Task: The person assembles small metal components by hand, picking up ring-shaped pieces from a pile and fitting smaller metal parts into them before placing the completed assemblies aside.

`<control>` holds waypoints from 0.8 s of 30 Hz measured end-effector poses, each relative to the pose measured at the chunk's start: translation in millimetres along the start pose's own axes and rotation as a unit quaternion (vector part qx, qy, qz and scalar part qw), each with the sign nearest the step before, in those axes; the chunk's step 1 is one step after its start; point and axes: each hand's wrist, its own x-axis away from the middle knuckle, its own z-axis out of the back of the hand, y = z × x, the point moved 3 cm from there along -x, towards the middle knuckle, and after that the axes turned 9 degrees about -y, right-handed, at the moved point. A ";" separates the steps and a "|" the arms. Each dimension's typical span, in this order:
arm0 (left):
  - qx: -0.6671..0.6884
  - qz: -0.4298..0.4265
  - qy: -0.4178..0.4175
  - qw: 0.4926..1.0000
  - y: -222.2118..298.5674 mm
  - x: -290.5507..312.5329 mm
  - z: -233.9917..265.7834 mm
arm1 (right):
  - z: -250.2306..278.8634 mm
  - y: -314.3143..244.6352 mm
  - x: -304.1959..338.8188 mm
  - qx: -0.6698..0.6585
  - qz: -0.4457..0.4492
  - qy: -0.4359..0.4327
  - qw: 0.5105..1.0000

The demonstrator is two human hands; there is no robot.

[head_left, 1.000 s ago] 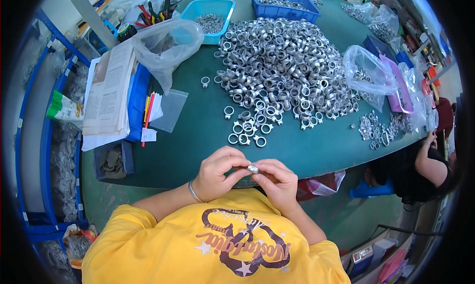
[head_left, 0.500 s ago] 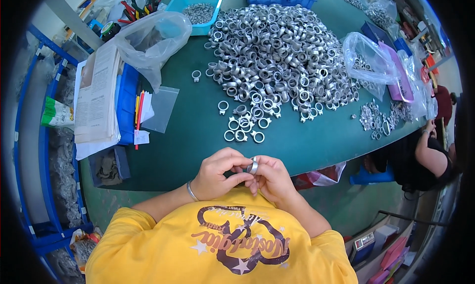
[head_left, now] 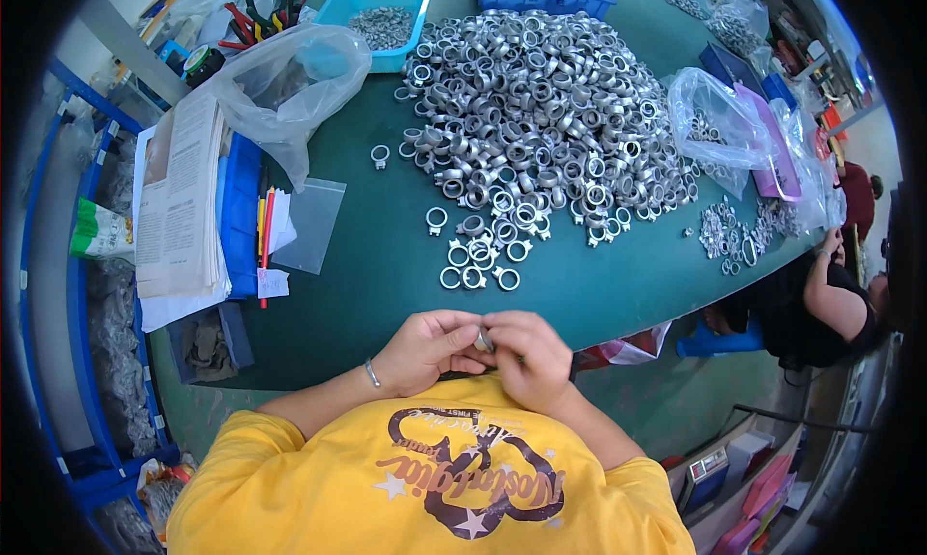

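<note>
Beside blue shelving (head_left: 121,470), green table (head_left: 367,256), heaped metal rings (head_left: 550,111), both hands' fingers (head_left: 456,342) (head_left: 514,333) pinching a ring (head_left: 483,341)

The held ring (head_left: 484,340) and heaped rings (head_left: 550,120) look like smooth, shiny metal. The bag (head_left: 280,101) is glossy plastic, the shirt (head_left: 299,487) matt cloth.

Versus half a second ago: your right hand (head_left: 539,358) arches over the ring (head_left: 484,341), which now sits tilted, slightly farther left.
</note>
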 end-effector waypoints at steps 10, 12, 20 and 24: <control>-0.066 -0.046 0.085 0.993 8.7 6.8 -5.4 | 8.8 49.0 -17.7 0.196 -0.218 -0.086 0.952; -0.129 -0.050 0.099 0.985 9.5 11.7 -7.7 | 7.5 42.1 -14.8 0.125 -0.154 -0.038 0.979; -0.256 -0.176 0.093 0.946 13.6 8.2 -23.5 | 8.7 -0.5 2.9 0.009 0.025 0.024 0.999; -0.412 -0.270 0.075 0.867 22.1 2.7 -26.2 | 14.0 2.4 6.1 -0.043 0.016 0.043 0.998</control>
